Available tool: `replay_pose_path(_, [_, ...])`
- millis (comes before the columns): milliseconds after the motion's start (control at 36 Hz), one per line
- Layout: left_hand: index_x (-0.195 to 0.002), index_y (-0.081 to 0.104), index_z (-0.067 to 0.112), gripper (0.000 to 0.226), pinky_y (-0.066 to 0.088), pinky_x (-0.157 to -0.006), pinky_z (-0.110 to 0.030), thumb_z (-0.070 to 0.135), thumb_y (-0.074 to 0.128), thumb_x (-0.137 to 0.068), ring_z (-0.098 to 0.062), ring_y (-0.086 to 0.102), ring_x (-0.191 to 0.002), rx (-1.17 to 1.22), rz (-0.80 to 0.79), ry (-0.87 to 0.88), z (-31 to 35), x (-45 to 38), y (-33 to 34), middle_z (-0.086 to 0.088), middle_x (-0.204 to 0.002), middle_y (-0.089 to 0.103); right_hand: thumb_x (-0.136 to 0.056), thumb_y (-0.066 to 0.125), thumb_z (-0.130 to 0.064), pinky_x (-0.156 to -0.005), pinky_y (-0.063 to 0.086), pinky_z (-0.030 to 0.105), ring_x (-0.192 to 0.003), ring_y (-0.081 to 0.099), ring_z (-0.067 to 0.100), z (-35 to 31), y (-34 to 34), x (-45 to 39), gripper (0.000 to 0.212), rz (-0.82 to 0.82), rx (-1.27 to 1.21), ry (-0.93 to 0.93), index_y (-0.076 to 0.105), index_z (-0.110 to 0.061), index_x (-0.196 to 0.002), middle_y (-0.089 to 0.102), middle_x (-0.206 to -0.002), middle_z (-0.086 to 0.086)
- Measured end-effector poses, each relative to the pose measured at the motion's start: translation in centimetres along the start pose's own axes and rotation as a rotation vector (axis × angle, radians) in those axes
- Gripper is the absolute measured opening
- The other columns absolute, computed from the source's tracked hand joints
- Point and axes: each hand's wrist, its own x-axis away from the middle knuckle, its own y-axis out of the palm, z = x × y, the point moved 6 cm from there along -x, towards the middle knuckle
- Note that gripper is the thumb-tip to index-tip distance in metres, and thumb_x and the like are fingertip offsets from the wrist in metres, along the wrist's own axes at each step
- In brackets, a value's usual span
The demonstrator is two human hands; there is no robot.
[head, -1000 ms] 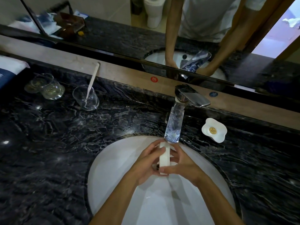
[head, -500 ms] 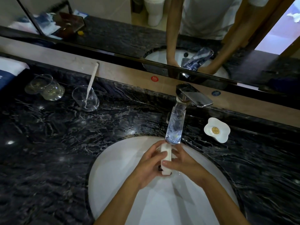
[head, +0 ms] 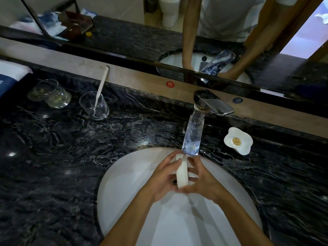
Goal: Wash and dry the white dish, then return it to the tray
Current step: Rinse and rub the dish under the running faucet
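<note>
I hold the white dish on edge over the white sink basin, right under the tap's spout. My left hand grips its left face and my right hand its right face, fingers wrapped around the rim. Water runs from the spout onto the top of the dish. Most of the dish's faces are hidden by my fingers. No tray is in view.
A chrome tap handle stands behind the basin. A flower-shaped white dish with a round soap sits to the right. On the black marble counter at left are a glass with a toothbrush and an overturned glass. A mirror runs along the back.
My hands have shifted slightly on the dish, rubbing it under the water; it stays on edge under the spout.
</note>
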Motion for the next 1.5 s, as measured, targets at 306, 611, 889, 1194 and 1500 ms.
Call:
replay_pose_path(306, [-0.118, 0.069, 0.031, 0.034, 0.041, -0.098, -0.071, 0.012, 0.067, -0.09, -0.042, 0.061, -0.111, 0.01, 0.056, 0.102, -0.6, -0.8, -1.1, -0.026, -0.131, 0.06, -0.088, 0.073, -0.007, -0.088, 0.057, 0.025, -0.118, 0.066, 0.011, -0.8, 0.2, -0.6, 0.057, -0.012, -0.304, 0.064, 0.046, -0.029, -0.133, 0.062, -0.134, -0.006])
replay_pose_path(611, [-0.123, 0.068, 0.03, 0.035, 0.043, -0.097, -0.069, 0.019, 0.067, -0.089, -0.038, 0.062, -0.115, -0.028, 0.039, 0.128, -0.4, -0.7, -1.3, -0.016, -0.13, 0.064, -0.073, 0.085, 0.001, -0.093, 0.056, 0.033, -0.12, 0.065, 0.016, 0.5, 0.1, -0.6, 0.071, -0.036, -0.274, 0.075, 0.058, -0.03, -0.131, 0.063, -0.136, -0.003])
replay_pose_path(889, [-0.118, 0.069, 0.031, 0.03, 0.052, -0.089, -0.06, 0.022, 0.071, -0.089, -0.034, 0.068, -0.109, -0.015, 0.051, 0.012, -1.1, -1.1, -1.2, -0.017, -0.128, 0.067, -0.066, 0.092, -0.007, -0.07, 0.052, 0.008, -0.109, 0.057, -0.012, -0.3, 0.7, 0.4, 0.089, 0.055, -0.041, 0.006, 0.04, -0.048, -0.126, 0.051, -0.122, -0.037])
replay_pose_path(1194, [-0.136, 0.055, 0.019, 0.058, 0.046, -0.082, -0.079, -0.012, 0.06, -0.087, -0.051, 0.058, -0.117, 0.012, 0.058, 0.024, -1.9, -1.5, -3.2, -0.02, -0.135, 0.054, -0.086, 0.076, -0.015, -0.083, 0.054, 0.015, -0.117, 0.059, 0.008, 1.6, -0.2, 0.3, 0.056, 0.233, -0.073, -0.023, 0.048, -0.031, -0.132, 0.058, -0.132, -0.011])
replay_pose_path(1500, [-0.136, 0.057, 0.029, 0.057, 0.05, -0.087, -0.073, 0.002, 0.07, -0.087, -0.043, 0.059, -0.122, -0.016, 0.092, 0.053, -2.8, -1.2, -4.0, -0.014, -0.141, 0.055, -0.093, 0.064, -0.002, -0.094, 0.056, 0.047, -0.108, 0.069, 0.032, 4.4, -1.4, 0.4, 0.027, 0.297, -0.501, 0.132, 0.066, -0.008, -0.119, 0.072, -0.115, 0.016])
